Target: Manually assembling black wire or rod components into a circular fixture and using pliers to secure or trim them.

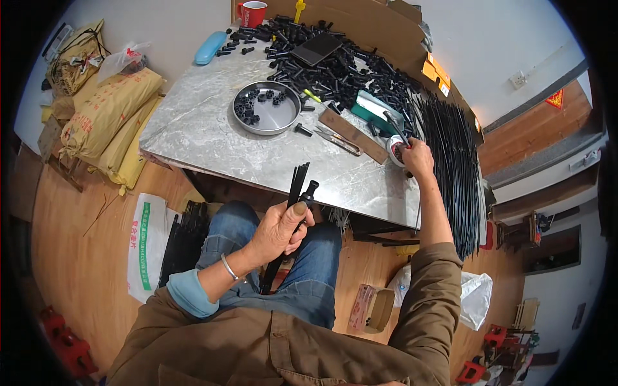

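My left hand (281, 230) is closed around a bundle of thin black rods (299, 180), held upright over my lap. In the same grip, near the thumb, is a black tubular fitting with a flared end (311, 189). At the table's right side my right hand (418, 159) is closed on a slim dark tool (398, 130), its kind unclear. That hand is beside a small white bowl (394, 148) with dark contents, and hides part of it. Past the bowl sits a green open box (378, 110). Scissors (339, 139) and a flat wooden strip (354, 134) lie left of the bowl.
A round metal pan (265, 131) with small black parts stands on the marbled table (187, 128). Behind it are a heap of black fittings (335, 80), a phone (316, 49), a red mug (252, 13) and a blue case (210, 47). Long black rods (449, 167) overhang the right edge.
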